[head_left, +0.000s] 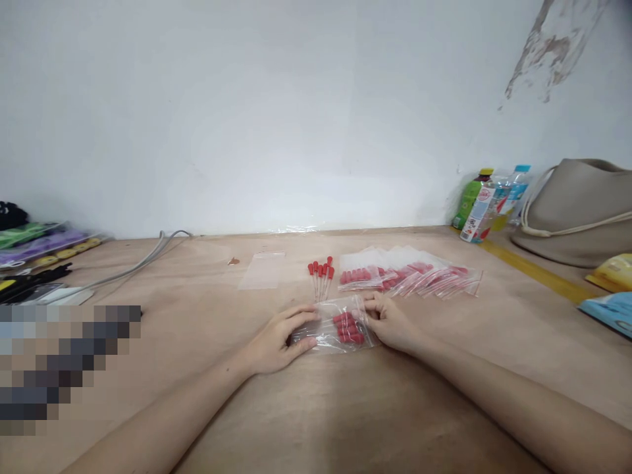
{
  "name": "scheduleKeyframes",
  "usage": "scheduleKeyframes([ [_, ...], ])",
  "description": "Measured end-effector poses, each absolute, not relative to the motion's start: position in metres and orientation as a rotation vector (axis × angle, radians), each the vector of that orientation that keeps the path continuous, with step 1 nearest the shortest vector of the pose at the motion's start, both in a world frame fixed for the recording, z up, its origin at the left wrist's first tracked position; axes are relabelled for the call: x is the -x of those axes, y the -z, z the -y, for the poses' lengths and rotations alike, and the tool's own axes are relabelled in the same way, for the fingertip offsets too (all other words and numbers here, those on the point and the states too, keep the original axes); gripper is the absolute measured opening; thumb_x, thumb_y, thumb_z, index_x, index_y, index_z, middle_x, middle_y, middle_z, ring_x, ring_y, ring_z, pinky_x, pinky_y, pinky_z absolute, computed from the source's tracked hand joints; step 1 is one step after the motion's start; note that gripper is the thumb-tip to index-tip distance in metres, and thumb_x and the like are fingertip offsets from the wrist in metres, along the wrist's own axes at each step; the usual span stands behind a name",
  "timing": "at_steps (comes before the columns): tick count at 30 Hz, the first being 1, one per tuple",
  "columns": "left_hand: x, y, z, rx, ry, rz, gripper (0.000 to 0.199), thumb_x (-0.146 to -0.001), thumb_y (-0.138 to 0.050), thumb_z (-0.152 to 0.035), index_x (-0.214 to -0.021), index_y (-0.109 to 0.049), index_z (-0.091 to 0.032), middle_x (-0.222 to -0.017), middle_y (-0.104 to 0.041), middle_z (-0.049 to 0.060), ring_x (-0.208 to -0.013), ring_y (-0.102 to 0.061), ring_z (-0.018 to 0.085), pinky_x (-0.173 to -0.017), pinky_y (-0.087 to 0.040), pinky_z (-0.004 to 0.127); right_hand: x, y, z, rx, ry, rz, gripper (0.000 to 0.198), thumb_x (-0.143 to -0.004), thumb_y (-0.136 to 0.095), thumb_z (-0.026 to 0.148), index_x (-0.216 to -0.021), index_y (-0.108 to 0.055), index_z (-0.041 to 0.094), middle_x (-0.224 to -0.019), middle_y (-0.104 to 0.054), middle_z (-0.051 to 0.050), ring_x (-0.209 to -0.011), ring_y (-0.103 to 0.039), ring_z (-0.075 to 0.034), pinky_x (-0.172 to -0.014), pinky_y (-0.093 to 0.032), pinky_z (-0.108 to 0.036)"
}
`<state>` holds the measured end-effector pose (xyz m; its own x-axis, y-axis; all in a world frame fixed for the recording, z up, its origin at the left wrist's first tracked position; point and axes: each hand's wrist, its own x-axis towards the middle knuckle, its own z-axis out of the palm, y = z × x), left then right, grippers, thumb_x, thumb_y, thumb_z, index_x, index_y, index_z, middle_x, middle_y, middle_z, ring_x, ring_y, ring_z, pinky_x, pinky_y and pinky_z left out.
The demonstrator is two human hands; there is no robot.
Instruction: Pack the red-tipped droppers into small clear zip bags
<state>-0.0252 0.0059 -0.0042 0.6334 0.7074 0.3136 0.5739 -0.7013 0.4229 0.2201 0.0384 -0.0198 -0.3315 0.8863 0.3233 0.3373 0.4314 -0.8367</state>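
Observation:
A clear zip-lock bag [326, 336] lies in front of me with several red rubber dropper bulbs [349, 328] showing inside, toward its right end. My left hand [284, 337] holds the bag's left end, thumb at the lower side and fingers at the upper side. At the right end, my right hand [388, 322] pinches the zip edge between thumb and fingers. Just beyond the bag lie several loose droppers [322, 271], thin clear stems with red bulbs. To their right, filled bags [409, 271] with red bulbs overlap in a fanned row.
A flat clear bag [263, 270] lies at back left. Grey cables [148, 255] run across the left side near colourful packs [54, 240]. Bottles [481, 207], a beige handbag [575, 210] and blue and yellow packs [609, 309] stand or lie right. A white wall rises behind the wooden table.

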Motion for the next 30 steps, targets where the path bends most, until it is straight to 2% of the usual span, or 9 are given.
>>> scheduleKeyframes([
  [3,0.025,0.004,-0.006,-2.568,-0.663,-1.045,0.036,-0.085,-0.05,-0.031,-0.12,-0.05,-0.023,-0.128,-0.045,0.007,-0.115,-0.045,0.021,-0.098,-0.038,0.038,-0.227,0.007,-0.038,1.073,-0.859,2.015,0.022,-0.074,-0.051,0.028,-0.061,-0.066,0.019,-0.068,-0.063,-0.001,-0.068,-0.057,-0.016,-0.063,-0.043,-0.026],
  [6,0.026,0.005,-0.007,-2.561,-0.659,-1.056,0.035,-0.085,-0.049,-0.031,-0.119,-0.051,-0.022,-0.128,-0.045,0.008,-0.115,-0.045,0.021,-0.098,-0.038,0.037,-0.232,-0.009,-0.048,1.244,-0.649,2.04,0.018,-0.072,-0.052,0.027,-0.062,-0.064,0.018,-0.055,-0.059,0.001,-0.052,-0.05,-0.012,-0.051,-0.037,-0.022],
  [10,0.026,0.006,-0.007,-2.555,-0.669,-1.045,0.034,-0.085,-0.049,-0.031,-0.118,-0.052,-0.022,-0.128,-0.045,0.007,-0.115,-0.045,0.021,-0.099,-0.037,0.037,-0.217,-0.026,-0.079,1.288,-0.401,2.02,0.015,-0.071,-0.051,0.023,-0.064,-0.063,0.018,-0.064,-0.064,-0.001,-0.058,-0.053,-0.012,-0.056,-0.037,-0.022],
  [13,0.027,0.006,-0.007,-2.549,-0.683,-1.038,0.033,-0.085,-0.05,-0.03,-0.117,-0.053,-0.022,-0.127,-0.046,0.007,-0.115,-0.045,0.021,-0.099,-0.037,0.037,-0.193,-0.029,-0.111,1.491,-0.478,1.987,0.016,-0.072,-0.051,0.024,-0.065,-0.063,0.017,-0.068,-0.066,-0.003,-0.069,-0.058,-0.015,-0.064,-0.039,-0.023],
  [17,0.027,0.005,-0.007,-2.55,-0.676,-1.017,0.033,-0.086,-0.049,-0.03,-0.117,-0.053,-0.022,-0.126,-0.046,0.008,-0.114,-0.045,0.021,-0.098,-0.038,0.037,-0.161,-0.022,-0.151,1.669,-0.504,1.819,0.025,-0.073,-0.052,0.033,-0.082,-0.063,0.012,-0.084,-0.066,-0.013,-0.087,-0.059,-0.022,-0.069,-0.041,-0.026],
  [20,0.027,0.005,-0.007,-2.547,-0.665,-1.021,0.033,-0.086,-0.048,-0.03,-0.117,-0.053,-0.022,-0.127,-0.046,0.007,-0.114,-0.045,0.021,-0.098,-0.038,0.037,-0.147,-0.013,-0.168,1.76,-0.593,1.72,0.02,-0.068,-0.059,0.03,-0.074,-0.064,0.011,-0.073,-0.066,-0.016,-0.079,-0.062,-0.025,-0.062,-0.043,-0.028],
  [23,0.027,0.006,-0.006,-2.55,-0.669,-1.027,0.033,-0.085,-0.049,-0.03,-0.117,-0.053,-0.022,-0.126,-0.046,0.007,-0.114,-0.045,0.021,-0.099,-0.037,0.036,-0.141,-0.008,-0.174,1.759,-0.705,1.649,0.009,-0.06,-0.064,0.022,-0.06,-0.061,0.013,-0.055,-0.061,-0.012,-0.062,-0.062,-0.024,-0.053,-0.042,-0.027],
  [25,0.028,0.007,-0.006,-2.55,-0.681,-1.02,0.033,-0.085,-0.049,-0.03,-0.117,-0.053,-0.022,-0.126,-0.046,0.007,-0.114,-0.046,0.021,-0.098,-0.038,0.037,-0.142,-0.012,-0.172,1.709,-0.763,1.59,0.011,-0.061,-0.062,0.022,-0.057,-0.058,0.014,-0.051,-0.059,-0.01,-0.054,-0.06,-0.021,-0.048,-0.04,-0.026],
  [30,0.027,0.008,-0.006,-2.543,-0.693,-1.024,0.034,-0.085,-0.049,-0.03,-0.118,-0.052,-0.022,-0.126,-0.047,0.008,-0.113,-0.047,0.022,-0.097,-0.038,0.037,-0.169,-0.038,-0.147,1.45,-0.808,1.402,0.016,-0.074,-0.047,0.028,-0.084,-0.052,0.015,-0.071,-0.062,-0.004,-0.051,-0.054,-0.009,-0.042,-0.038,-0.018],
])
